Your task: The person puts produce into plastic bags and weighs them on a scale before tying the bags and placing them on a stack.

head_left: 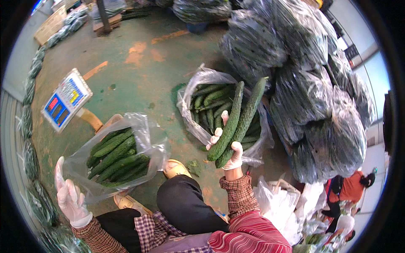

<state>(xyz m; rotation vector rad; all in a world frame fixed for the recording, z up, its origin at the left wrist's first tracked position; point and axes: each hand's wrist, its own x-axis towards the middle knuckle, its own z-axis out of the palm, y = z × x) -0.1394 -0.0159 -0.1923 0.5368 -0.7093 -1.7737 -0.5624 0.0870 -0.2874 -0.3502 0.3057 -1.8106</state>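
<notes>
My gloved right hand [231,154] grips two long cucumbers [249,116] angled above an open clear bag [190,95] full of cucumbers. My gloved left hand [72,194] is at the lower left, fingers apart and partly curled, beside the outer edge of a second clear bag [74,164] of cucumbers [114,154]. This bag sits by a digital scale [67,99] with a display on a post; what lies under the bag is mostly hidden.
Large stuffed plastic bags [303,105] are piled on the right. Long wrapped bundles [31,84] line the left wall, near a crate [48,25]. White bags [274,206] lie lower right, where another person [354,185] bends. My sandalled feet [175,168] are on the green floor [139,67].
</notes>
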